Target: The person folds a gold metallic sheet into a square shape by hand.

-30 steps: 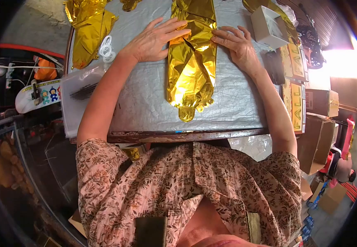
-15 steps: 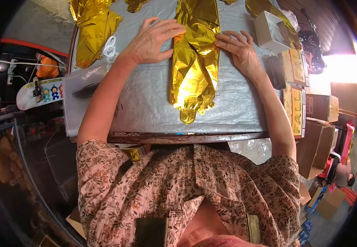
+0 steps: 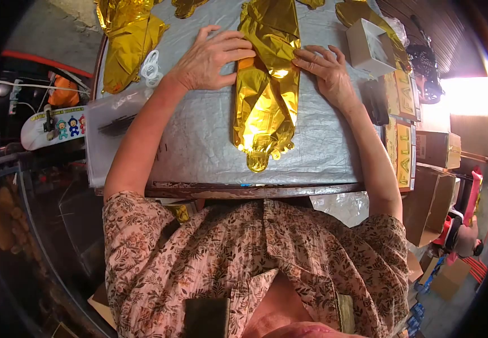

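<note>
A shiny gold foil balloon [image 3: 269,84], deflated and folded into a long strip, lies on the grey-covered table with its tabbed end toward me. My left hand [image 3: 213,59] rests at the strip's left side, fingers stretched out and their tips on the foil. At the opposite edge, my right hand [image 3: 325,70] lies with fingers extended, the tips touching the foil. Both hands are open. The strip's far end runs out of view at the top.
More gold foil [image 3: 131,50] lies at the far left beside a coil of white ribbon [image 3: 151,67]. Clear plastic bags [image 3: 106,146] hang over the left edge. On the right stand an open white box [image 3: 370,53] and yellow-printed boxes [image 3: 404,152].
The left fingers have shifted slightly further onto the foil and a little downward. Creases in the strip have changed. The right hand has barely moved.
</note>
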Demonstrator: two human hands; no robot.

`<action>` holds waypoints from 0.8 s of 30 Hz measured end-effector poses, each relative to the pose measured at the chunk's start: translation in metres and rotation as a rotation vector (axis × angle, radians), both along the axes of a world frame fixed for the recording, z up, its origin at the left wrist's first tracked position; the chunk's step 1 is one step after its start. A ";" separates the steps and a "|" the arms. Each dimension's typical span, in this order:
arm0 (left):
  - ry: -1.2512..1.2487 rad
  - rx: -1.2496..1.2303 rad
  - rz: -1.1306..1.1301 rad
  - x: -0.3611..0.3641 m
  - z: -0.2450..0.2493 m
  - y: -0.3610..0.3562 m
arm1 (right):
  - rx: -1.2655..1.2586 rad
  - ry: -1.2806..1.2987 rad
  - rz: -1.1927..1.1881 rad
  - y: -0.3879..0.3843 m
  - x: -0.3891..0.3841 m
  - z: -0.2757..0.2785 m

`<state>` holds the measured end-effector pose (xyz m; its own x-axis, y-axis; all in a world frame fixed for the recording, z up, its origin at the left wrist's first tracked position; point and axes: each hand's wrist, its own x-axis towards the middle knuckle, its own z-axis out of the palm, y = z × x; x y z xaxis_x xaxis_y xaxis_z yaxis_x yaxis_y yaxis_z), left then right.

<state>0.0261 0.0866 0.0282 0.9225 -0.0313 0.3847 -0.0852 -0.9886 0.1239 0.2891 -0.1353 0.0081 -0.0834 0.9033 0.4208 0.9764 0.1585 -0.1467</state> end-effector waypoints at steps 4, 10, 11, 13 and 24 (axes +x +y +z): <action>0.008 0.033 0.051 0.002 -0.006 0.004 | -0.018 -0.003 -0.006 -0.001 -0.001 0.001; 0.112 0.068 0.180 0.006 -0.011 0.008 | -0.035 -0.021 -0.011 -0.001 -0.001 0.003; 0.112 0.070 0.189 0.006 -0.010 0.007 | -0.049 -0.006 -0.013 0.000 -0.002 0.004; 0.195 0.041 0.196 0.005 -0.007 0.005 | -0.061 0.009 -0.001 0.000 -0.003 0.006; 0.091 0.035 0.209 -0.001 -0.016 0.003 | -0.109 0.024 -0.010 0.001 -0.008 0.012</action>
<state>0.0254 0.0898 0.0117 0.9411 0.1523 0.3019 0.1320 -0.9875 0.0866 0.2811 -0.1339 0.0199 -0.0653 0.9447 0.3214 0.9737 0.1308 -0.1865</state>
